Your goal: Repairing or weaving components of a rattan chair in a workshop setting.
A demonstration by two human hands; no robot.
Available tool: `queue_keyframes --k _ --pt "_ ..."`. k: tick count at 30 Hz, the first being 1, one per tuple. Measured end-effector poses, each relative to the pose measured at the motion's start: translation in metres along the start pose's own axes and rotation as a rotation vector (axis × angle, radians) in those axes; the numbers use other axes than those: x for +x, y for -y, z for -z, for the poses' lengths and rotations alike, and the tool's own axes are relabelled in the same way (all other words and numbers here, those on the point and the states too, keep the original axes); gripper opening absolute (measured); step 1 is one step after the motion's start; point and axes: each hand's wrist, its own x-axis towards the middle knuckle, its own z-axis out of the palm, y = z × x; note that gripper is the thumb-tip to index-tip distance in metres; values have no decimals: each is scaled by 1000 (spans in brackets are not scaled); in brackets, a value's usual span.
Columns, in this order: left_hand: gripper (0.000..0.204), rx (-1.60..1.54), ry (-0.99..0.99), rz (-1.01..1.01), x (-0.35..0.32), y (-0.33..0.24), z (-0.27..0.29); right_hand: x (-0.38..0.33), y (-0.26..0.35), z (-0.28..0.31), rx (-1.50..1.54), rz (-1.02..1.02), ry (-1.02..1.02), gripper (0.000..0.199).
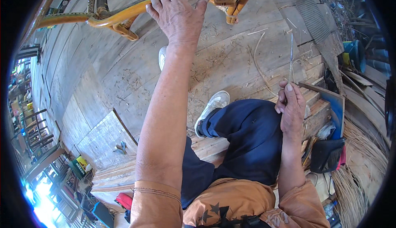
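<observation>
A curved golden-brown rattan chair frame (136, 9) is gripped by the left hand (177, 11); a thin pale cane strip (291, 54) is pinched upright by the right hand (292, 108).

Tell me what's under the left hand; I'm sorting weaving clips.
The left hand wraps a curved rattan frame rail. Below lies plank floor strewn with shavings. The palm covers that part of the rail.

Left arm stretched forward, left hand (177, 11) palm-down, fingers curled in grip. Right hand (291, 108) raised over knee, fingertips pinched.
</observation>
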Motion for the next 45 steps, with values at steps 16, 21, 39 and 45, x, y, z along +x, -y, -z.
queue_keyframes --k 16,21,39,45 --pt "72 16 -21 65 7 -19 -3 -2 8 3 10 3 -7 22" --pt "67 -69 -8 100 4 -12 0 -5 4 5 92 7 -26 23" --pt "59 -1991 -72 1470 20 124 -36 95 28 -11 225 138 -5 31" --pt "45 -2241 -337 1458 30 143 -48 188 57 -100 188 170 44 45"
